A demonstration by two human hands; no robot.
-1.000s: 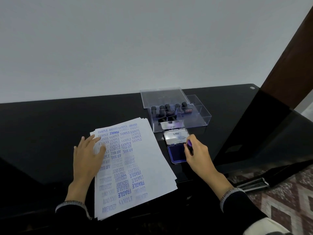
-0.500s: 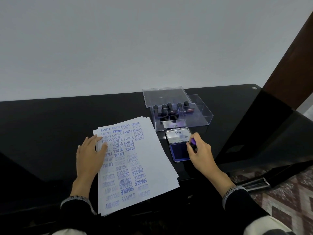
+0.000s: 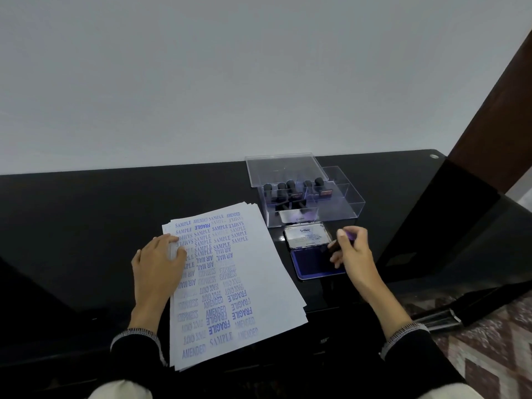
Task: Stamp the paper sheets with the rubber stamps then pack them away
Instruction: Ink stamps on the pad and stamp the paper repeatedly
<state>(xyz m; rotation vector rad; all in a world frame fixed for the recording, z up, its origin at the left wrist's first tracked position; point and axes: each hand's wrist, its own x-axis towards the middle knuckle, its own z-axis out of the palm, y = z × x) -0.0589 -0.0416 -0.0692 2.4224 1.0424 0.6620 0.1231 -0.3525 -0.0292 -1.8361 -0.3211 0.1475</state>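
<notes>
A stack of white paper sheets (image 3: 259, 277) covered with blue stamped words lies on the black table (image 3: 86, 214). My left hand (image 3: 157, 262) rests flat on the stack's left edge. My right hand (image 3: 352, 253) grips a small rubber stamp (image 3: 334, 246) with a purple-tinted top, held over the right side of the open blue ink pad (image 3: 312, 262). The pad's metal lid (image 3: 306, 236) lies folded back behind it. Whether the stamp touches the ink is hidden by my fingers.
A clear plastic box (image 3: 342, 208) behind the ink pad holds several black-handled stamps (image 3: 290, 190); its clear lid (image 3: 280, 168) leans at the back. A dark panel and a patterned floor (image 3: 489, 347) lie to the right, a white wall behind.
My right hand has tilted and lifted slightly at the ink pad, showing more of the stamp's purple top. My left hand has stayed on the paper.
</notes>
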